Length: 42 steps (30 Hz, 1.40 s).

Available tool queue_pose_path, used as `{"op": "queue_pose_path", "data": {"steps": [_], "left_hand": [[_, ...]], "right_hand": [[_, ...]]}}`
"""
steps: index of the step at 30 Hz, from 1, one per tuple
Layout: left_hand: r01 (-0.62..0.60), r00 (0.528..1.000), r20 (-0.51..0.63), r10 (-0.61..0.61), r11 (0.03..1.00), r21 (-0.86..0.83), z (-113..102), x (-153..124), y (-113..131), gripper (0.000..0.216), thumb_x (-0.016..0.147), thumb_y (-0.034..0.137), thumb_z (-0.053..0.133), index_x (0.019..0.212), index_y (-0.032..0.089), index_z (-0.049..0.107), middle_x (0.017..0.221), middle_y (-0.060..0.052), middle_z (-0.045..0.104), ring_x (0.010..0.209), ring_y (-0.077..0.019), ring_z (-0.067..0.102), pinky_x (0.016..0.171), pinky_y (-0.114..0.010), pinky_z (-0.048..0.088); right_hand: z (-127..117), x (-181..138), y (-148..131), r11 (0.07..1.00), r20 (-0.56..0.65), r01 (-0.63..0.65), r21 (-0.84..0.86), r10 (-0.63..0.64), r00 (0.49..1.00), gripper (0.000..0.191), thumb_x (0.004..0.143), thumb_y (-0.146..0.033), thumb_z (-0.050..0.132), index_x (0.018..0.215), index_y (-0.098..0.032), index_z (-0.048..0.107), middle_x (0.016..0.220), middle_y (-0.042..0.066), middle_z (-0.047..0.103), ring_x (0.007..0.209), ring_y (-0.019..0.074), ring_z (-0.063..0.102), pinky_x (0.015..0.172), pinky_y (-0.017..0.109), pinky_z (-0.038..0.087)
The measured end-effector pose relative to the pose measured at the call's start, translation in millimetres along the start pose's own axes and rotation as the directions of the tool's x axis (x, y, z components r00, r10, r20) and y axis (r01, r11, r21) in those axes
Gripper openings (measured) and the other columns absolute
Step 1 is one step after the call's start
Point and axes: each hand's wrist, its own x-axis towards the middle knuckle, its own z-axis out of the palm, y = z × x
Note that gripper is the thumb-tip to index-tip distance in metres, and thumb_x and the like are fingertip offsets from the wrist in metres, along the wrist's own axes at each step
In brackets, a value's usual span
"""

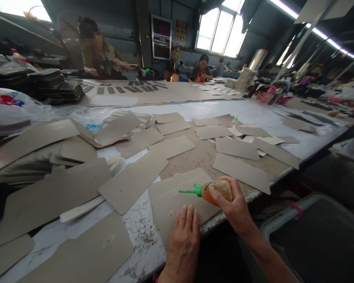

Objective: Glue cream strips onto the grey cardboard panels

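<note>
My right hand is wrapped round a glue bottle with amber liquid inside. Its green nozzle points left, low over a beige cardboard piece at the table's front edge. I cannot tell whether the tip touches the surface. My left hand lies flat on the near part of that same piece, fingers stretched out and close together. Left of it, another cardboard piece lies at a slant on the table.
More cardboard pieces are spread over the white table. Stacked pieces stand at the left. A grey plastic bin sits below the table's right edge. Across the table are a person and another person.
</note>
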Motion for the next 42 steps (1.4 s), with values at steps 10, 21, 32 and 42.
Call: {"op": "queue_pose_path", "data": {"steps": [10,21,32,42], "left_hand": [[-0.045,0.998,0.044,0.044,0.999,0.030,-5.5,2.6,-3.3,0.031,0.089,0.019,0.039,0.112,0.011,0.058,0.120,-0.011,0.062,0.114,-0.0261,0.054,0.092,-0.039,0.046],[-0.119,0.989,0.097,0.111,0.990,0.076,-10.6,4.6,-7.6,0.030,0.088,0.019,0.044,0.114,0.011,0.057,0.121,-0.012,0.061,0.113,-0.0263,0.055,0.090,-0.038,0.048],[-0.187,0.964,0.204,0.170,0.980,0.064,-14.0,15.4,-15.7,0.042,0.079,0.018,0.052,0.122,0.015,0.049,0.126,-0.017,0.055,0.110,-0.0273,0.056,0.086,-0.039,0.050],[-0.297,0.922,0.272,0.274,0.954,0.048,-4.5,23.2,-27.9,0.045,0.076,0.017,0.058,0.119,0.011,0.050,0.120,-0.020,0.057,0.102,-0.0298,0.056,0.085,-0.041,0.048]], "right_hand": [[-14.0,10.3,15.9,0.911,-0.085,0.228,-0.343,-0.272,0.959,0.038,0.077,-0.043,0.061,0.106,-0.023,0.047,0.101,0.005,0.052,0.091,0.0213,0.053,0.081,0.036,0.045],[-8.4,6.5,7.2,0.898,-0.108,0.277,-0.343,-0.330,0.938,0.036,0.077,-0.041,0.061,0.104,-0.022,0.047,0.099,0.007,0.050,0.093,0.0231,0.051,0.083,0.039,0.044],[-37.2,1.9,21.7,0.873,-0.110,-0.156,0.462,0.230,0.967,0.046,0.068,-0.044,0.071,0.103,-0.025,0.048,0.086,0.000,0.055,0.071,0.0165,0.054,0.051,0.025,0.050],[-86.3,-17.2,38.3,0.787,-0.201,-0.178,0.590,0.357,0.912,0.045,0.065,-0.041,0.075,0.099,-0.023,0.053,0.091,0.001,0.059,0.076,0.0183,0.058,0.052,0.027,0.052]]}}
